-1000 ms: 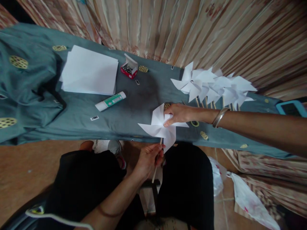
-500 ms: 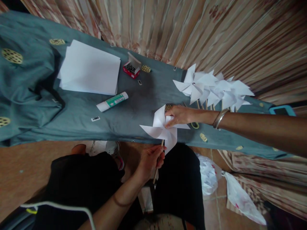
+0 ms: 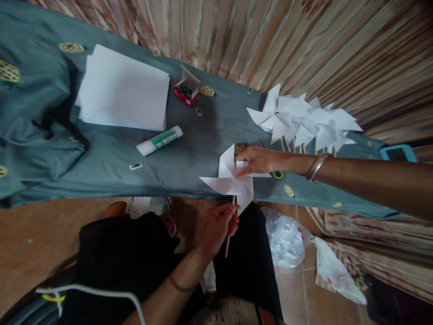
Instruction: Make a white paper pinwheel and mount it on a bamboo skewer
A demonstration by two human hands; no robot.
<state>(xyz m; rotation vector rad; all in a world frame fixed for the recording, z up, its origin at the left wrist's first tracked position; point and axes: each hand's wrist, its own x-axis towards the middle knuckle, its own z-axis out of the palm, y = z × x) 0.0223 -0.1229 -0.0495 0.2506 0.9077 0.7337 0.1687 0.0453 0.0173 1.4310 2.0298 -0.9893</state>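
A white paper pinwheel (image 3: 226, 186) on a thin wooden stick (image 3: 227, 243) is held at the near edge of the table. My left hand (image 3: 218, 225) is closed round the stick, just below the paper blades. My right hand (image 3: 259, 161), with a silver bangle at the wrist, comes in from the right and pinches the pinwheel near its centre. The thumb presses on the middle; what lies beneath it is hidden. Behind my right forearm lie several finished-looking paper pinwheels (image 3: 275, 115) in an overlapping row, their sticks pointing toward me.
On the green cloth (image 3: 203, 149) lie a stack of white paper (image 3: 125, 90), a glue stick (image 3: 159, 141) and an open red box of pins (image 3: 186, 90). Scissors (image 3: 277, 174) show partly under my right wrist. A blue-framed device (image 3: 399, 153) sits far right; plastic bags (image 3: 286, 239) are on the floor.
The view has shifted slightly. Both hands keep their hold on the pinwheel, and the stick stands a little more upright. Nothing has been let go.
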